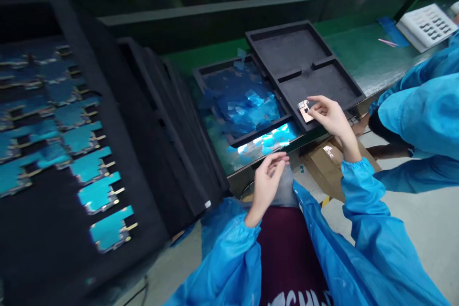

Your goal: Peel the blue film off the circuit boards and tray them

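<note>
Head view: right hand (332, 115) pinches small part (305, 110) over black tray (324, 81), left hand (268, 179) spread.

large black tray (77, 24) of blue-filmed parts at left, leaning stack of black foam trays (172, 138), tray (218, 65) of blue film scraps, cardboard box (322, 165) under bench, white tray (412, 21) far right, co-worker's blue sleeve (419, 114)

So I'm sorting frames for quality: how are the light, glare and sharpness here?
Head view: dim, blue-green cast; glare on the nearest blue film scraps; the big foam tray of parts is motion-blurred; the right hand and its small part are sharper; straight edges bow.
</note>
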Demonstrator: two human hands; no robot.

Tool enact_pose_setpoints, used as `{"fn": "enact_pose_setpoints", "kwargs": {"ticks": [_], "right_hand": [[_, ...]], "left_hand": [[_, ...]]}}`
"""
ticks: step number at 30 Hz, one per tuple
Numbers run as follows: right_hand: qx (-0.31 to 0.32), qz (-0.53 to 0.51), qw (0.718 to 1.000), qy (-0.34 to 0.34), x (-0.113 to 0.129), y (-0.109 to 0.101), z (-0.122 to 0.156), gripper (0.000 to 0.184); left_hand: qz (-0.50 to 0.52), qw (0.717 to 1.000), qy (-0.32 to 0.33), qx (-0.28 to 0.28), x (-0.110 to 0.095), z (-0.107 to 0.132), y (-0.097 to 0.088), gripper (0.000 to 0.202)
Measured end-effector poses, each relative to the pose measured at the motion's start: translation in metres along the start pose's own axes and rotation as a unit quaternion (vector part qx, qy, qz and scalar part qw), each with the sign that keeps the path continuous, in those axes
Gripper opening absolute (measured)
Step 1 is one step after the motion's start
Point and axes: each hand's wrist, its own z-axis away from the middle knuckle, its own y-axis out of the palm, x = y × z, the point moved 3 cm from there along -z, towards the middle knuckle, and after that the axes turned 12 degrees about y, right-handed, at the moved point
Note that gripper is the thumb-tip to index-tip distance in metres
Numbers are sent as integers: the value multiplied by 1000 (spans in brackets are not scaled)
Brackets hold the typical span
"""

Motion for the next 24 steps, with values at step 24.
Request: {"fn": "enact_pose_setpoints", "kwargs": {"ticks": [24], "right_hand": [[-51,321,935,-142,-40,-41,40,44]], "left_hand": [[-83,995,-56,24,47,54,-37,49]]}}
